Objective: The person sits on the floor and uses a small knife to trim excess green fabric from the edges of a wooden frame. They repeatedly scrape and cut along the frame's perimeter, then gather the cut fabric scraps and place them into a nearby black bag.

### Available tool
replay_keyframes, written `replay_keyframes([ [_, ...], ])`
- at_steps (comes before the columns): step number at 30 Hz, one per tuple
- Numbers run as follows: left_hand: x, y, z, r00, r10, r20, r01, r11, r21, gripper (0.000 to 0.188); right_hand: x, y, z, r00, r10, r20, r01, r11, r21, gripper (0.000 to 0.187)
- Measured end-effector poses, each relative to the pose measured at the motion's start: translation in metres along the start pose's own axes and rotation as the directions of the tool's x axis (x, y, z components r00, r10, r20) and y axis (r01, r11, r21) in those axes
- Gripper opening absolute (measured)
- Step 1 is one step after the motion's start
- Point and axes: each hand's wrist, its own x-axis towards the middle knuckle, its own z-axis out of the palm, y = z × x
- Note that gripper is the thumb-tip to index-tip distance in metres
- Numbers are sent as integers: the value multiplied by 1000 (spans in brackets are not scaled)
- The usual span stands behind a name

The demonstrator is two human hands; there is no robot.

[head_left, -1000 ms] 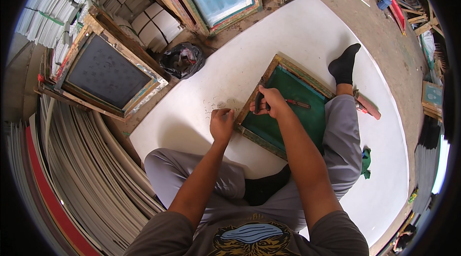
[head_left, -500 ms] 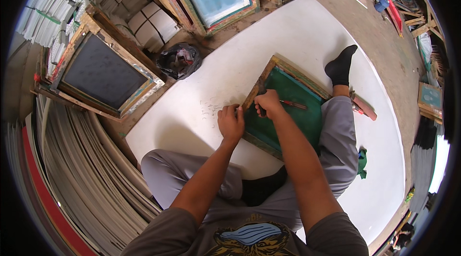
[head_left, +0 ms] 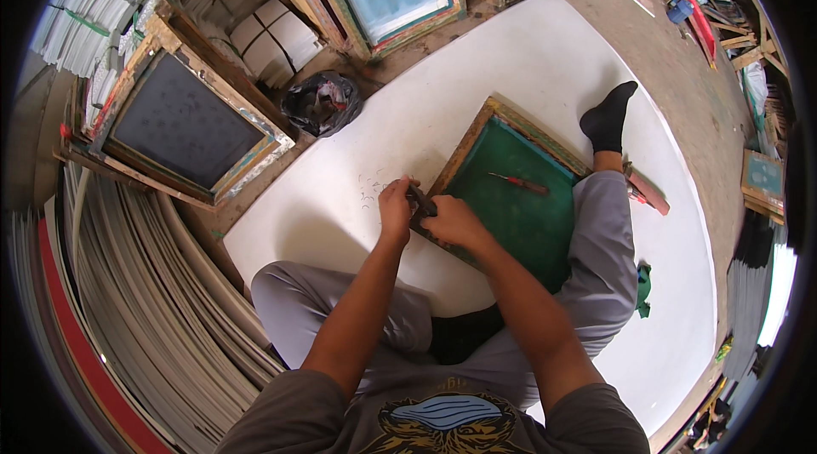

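A wooden screen-printing frame (head_left: pixel 474 132) with green mesh (head_left: pixel 502 214) lies tilted between my legs. At its left corner my right hand (head_left: pixel 455 222) is closed round a dark tool, apparently pliers (head_left: pixel 419 203). My left hand (head_left: pixel 396 209) is closed beside the tool's far end, its fingertips pressed together; whatever they pinch is hidden. A screwdriver (head_left: pixel 521 183) with a red and dark handle rests on the mesh. Tiny dark bits, perhaps staples (head_left: pixel 370 188), are scattered left of my left hand.
All this lies on a white board (head_left: pixel 340 190). A black bag-lined bin (head_left: pixel 322 103) stands at its far left edge, near a dark-meshed frame (head_left: pixel 187 124). Right of my leg are a reddish block-like tool (head_left: pixel 648 190) and a green cloth (head_left: pixel 643 291). Stacked sheets (head_left: pixel 162 267) fill the left.
My right hand has moved left and nearer with the pliers, from the frame's left side to its left corner. My left hand has turned and closed its fingers beside the tool.
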Motion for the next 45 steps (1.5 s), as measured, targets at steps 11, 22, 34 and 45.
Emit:
replay_keyframes([
  [11, -9, 15, -35, 881, 442, -168, -126, 562, 817, 33, -6, -2, -20, 979, 102, 175, -177, 848, 499, 44],
  [22, -9, -10, 44, 753, 578, 314, -504, 200, 841, 43, 30, 35, -78, 980, 112, 164, -195, 399, 896, 45],
  [34, -10, -25, 47, 742, 579, 338, -475, 98, 875, 43, 46, 46, -68, 976, 81, 200, -213, 213, 954, 46],
  [45, -10, -23, 48, 774, 556, 303, -451, 148, 880, 40, 49, 48, -79, 964, 259, 52, -201, 592, 781, 9],
])
